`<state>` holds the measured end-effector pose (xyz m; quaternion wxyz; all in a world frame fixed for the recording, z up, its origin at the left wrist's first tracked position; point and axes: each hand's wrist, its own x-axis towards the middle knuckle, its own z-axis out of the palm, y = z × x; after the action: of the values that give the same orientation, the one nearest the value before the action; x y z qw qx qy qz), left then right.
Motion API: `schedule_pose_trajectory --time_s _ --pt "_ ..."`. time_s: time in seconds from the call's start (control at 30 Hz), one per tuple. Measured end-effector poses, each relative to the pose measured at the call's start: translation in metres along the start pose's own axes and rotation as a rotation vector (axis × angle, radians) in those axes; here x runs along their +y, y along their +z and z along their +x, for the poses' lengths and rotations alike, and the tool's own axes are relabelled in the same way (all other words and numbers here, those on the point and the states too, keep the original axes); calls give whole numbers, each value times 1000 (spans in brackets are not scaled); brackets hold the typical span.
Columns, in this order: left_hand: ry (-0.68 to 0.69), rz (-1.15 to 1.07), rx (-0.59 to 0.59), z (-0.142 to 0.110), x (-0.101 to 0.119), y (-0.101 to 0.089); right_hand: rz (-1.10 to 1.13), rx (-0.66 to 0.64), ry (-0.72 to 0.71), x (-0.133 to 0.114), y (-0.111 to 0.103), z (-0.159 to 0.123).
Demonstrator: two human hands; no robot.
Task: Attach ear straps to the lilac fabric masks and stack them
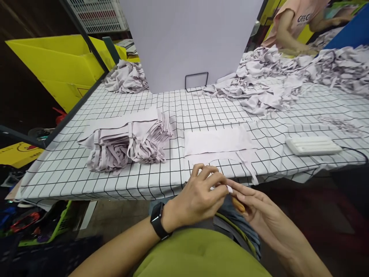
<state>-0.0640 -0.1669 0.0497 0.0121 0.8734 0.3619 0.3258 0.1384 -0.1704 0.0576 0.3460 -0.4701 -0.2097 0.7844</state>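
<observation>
My left hand (pixel 201 194), with a black watch on the wrist, is closed in a pinch on a small white bit (pixel 229 188) at the fingertips of my right hand (pixel 250 202). What the white bit is, I cannot make out. My right hand lies half open, fingers stretched toward the left hand, with something orange (pixel 238 205) against its palm. Both hands hover in front of the table's near edge. Just beyond them a pale lilac cloth piece (pixel 217 140) lies flat on the checked tablecloth (pixel 161 173), its straps trailing toward the edge.
A neat stack of folded lilac pieces (pixel 127 142) lies at the left. Loose heaps lie at the back left (pixel 127 77) and across the back right (pixel 273 77). A white ribbed device (pixel 313 146) with a cable sits at the right. Another person (pixel 296 23) works at the far right.
</observation>
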Motion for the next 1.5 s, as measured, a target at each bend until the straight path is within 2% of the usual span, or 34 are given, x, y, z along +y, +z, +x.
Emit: schedule_pose_trajectory --time_s 0.13,0.23,0.43,0.63,0.73,0.83,1.0,1.1,1.2,1.3,1.43,1.5 --pt "92 116 27 -1 -8 10 31 12 27 -4 6 6" --pt "127 116 26 1 -13 11 3 28 20 -6 9 11" --pt "-7 -8 -33 3 -15 11 -119 15 -36 -6 6 20" --pt "-124 -177 99 5 -18 16 -240 26 -71 -8 5 27" --pt "-111 -239 34 8 -25 14 -313 56 -92 -13 9 29" --pt "-27 -148 -34 9 -32 12 -391 89 -113 -16 12 31" --pt "-14 -130 -37 9 -38 15 -504 92 -132 -14 8 34" --pt "-85 -261 -76 10 -40 17 -598 83 -143 -12 5 36" --pt "-214 -406 -107 13 -40 17 -670 65 -192 -12 3 37" --pt "-350 -543 -92 16 -40 17 -695 22 -191 -12 4 39" --pt "-534 -693 -63 17 -38 16 -707 73 -192 -13 6 42" --pt "-565 -692 -19 16 -38 16 -690 100 -210 -13 7 43"
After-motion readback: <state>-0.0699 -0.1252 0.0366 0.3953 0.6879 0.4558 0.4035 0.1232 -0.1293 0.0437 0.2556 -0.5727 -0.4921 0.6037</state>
